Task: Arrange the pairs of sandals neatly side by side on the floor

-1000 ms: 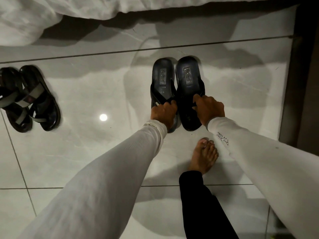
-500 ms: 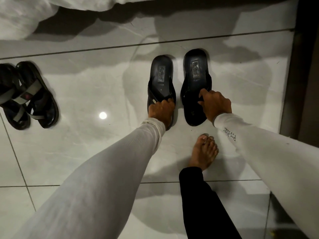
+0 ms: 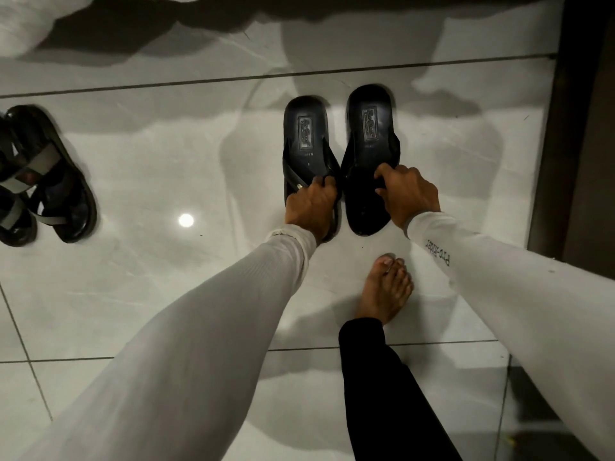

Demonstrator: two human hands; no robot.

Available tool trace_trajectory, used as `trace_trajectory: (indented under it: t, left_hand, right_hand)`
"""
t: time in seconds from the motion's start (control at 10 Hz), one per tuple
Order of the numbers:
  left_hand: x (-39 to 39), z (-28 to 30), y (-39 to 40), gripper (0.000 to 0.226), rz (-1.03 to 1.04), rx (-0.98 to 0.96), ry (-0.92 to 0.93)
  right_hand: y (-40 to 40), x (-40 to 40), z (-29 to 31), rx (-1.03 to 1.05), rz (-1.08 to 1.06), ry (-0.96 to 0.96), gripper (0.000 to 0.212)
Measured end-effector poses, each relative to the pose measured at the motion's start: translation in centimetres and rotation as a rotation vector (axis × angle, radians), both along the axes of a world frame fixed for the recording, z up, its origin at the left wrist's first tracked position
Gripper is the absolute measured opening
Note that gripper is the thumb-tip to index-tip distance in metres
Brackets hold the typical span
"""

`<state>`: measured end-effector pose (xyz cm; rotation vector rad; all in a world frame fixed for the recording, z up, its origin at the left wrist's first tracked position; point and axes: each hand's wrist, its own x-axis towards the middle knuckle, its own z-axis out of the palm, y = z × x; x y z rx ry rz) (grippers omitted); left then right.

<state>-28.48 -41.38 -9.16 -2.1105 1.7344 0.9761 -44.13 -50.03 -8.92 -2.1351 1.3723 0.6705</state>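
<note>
Two black slip-on sandals lie on the glossy tiled floor, heels pointing away from me. My left hand (image 3: 311,202) grips the strap end of the left sandal (image 3: 306,138). My right hand (image 3: 407,194) grips the strap of the right sandal (image 3: 369,128), which sits slightly farther away and angled, its toe end close to the left one. A second pair, black sandals with grey straps (image 3: 46,181), rests side by side at the far left edge.
My bare foot (image 3: 386,287) and black trouser leg stand just behind the sandals. White bedding (image 3: 20,24) hangs at the top left. A dark door frame (image 3: 562,128) runs down the right side. A ceiling light reflects on the tile (image 3: 185,220).
The right sandal first slid away from the left one, opening a gap; now its toe end has swung back toward the left sandal. Both hands keep their grip.
</note>
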Motion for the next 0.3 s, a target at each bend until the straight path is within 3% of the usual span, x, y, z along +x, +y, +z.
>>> trace_trajectory:
  t: [0.1,0.3]
  left_hand:
    - [0.6,0.8,0.6,0.042,0.001,-0.026,0.012]
    - [3.6,4.5,3.7,0.073,-0.048,-0.120,-0.114]
  right_hand:
    - [0.2,0.2,0.8,0.026,-0.006,0.025,0.044]
    - [2.8,2.1,5.0,-0.060,0.074,0.099,0.085]
